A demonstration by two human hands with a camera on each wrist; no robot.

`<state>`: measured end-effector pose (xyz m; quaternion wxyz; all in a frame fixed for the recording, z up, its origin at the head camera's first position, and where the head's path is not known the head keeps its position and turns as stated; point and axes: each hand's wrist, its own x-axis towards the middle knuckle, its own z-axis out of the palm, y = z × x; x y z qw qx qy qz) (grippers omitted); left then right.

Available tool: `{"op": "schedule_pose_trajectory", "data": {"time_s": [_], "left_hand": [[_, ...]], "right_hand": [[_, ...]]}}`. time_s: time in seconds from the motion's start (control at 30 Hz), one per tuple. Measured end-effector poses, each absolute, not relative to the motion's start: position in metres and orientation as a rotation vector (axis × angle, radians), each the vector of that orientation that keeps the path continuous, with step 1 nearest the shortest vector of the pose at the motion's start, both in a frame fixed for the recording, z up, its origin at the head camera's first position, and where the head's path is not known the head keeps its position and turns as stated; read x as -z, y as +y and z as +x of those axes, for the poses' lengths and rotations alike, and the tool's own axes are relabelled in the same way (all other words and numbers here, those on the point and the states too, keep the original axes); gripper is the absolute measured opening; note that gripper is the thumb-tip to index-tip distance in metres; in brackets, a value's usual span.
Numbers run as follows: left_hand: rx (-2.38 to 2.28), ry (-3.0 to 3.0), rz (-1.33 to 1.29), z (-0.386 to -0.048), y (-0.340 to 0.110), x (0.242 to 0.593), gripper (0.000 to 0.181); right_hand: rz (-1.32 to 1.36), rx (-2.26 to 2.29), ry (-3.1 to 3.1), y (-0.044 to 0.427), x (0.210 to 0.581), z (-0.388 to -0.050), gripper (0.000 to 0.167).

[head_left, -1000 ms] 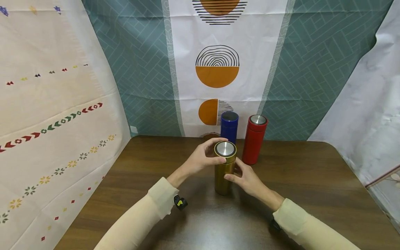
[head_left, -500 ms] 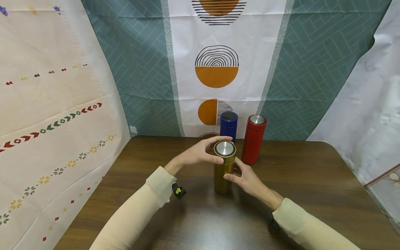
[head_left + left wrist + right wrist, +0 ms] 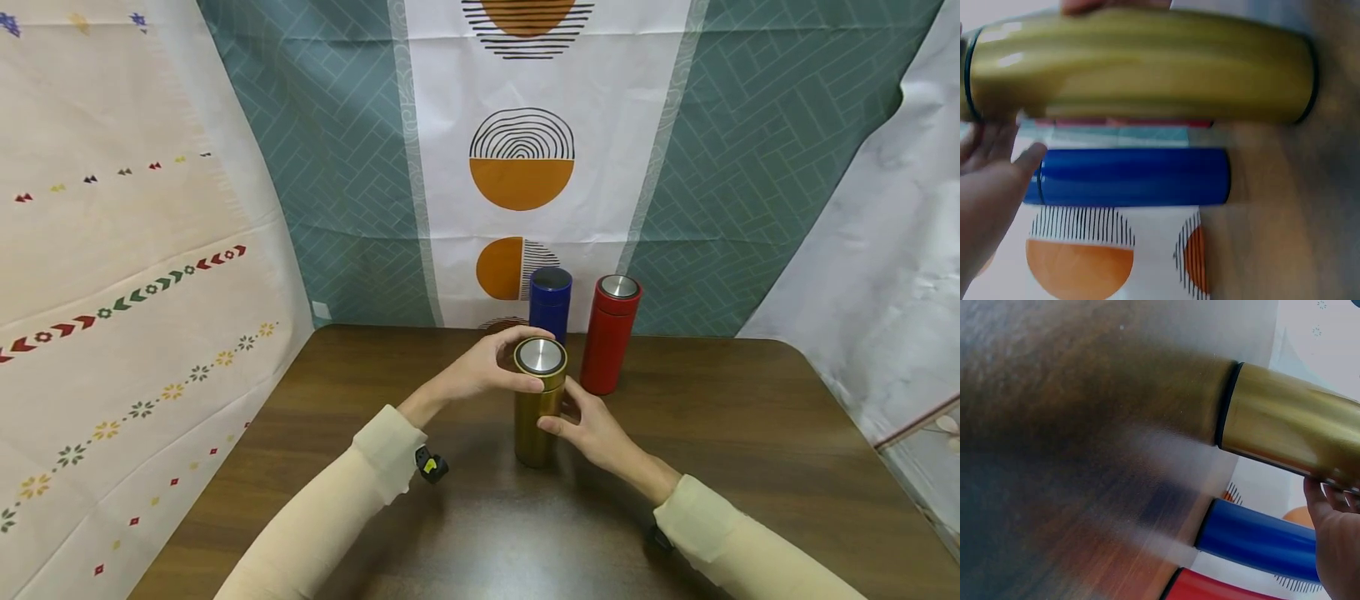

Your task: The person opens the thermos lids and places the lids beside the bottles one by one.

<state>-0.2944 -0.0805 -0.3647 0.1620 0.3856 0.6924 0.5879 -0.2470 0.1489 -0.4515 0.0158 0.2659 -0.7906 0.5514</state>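
The front flask stands on the table before the back-left flask and back-right flask

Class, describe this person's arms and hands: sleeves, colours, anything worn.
Both long sleeves are pale cream, with wide cuffs. A small black device, marked yellow, sits by the left cuff; a dark device by the right. The left hand and right hand are gloveless.

Brown wood-grain table; gold flask, blue flask, red flask standing upright.
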Motion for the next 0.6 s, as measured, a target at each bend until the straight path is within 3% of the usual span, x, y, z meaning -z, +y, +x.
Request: {"op": "schedule_pose_trajectory", "data": {"time_s": [0.23, 0.43, 0.6], "left_hand": [[-1.824, 1.988, 1.0, -0.282, -0.074, 0.374, 0.08], [-1.762, 2.0, 1.096, -0.286, -0.078, 0.371, 0.098], [-1.663, 1.902, 1.17, -0.294, -0.083, 0.363, 0.087]], "right_hand": [[0.813, -1.722, -2.451, 0.149, 0.453, -0.247, 0.067], [0.812, -1.743, -2.46, 0.149, 0.451, -0.246, 0.068], [0.799, -1.738, -2.471, 0.149, 0.45, -0.245, 0.07]]}}
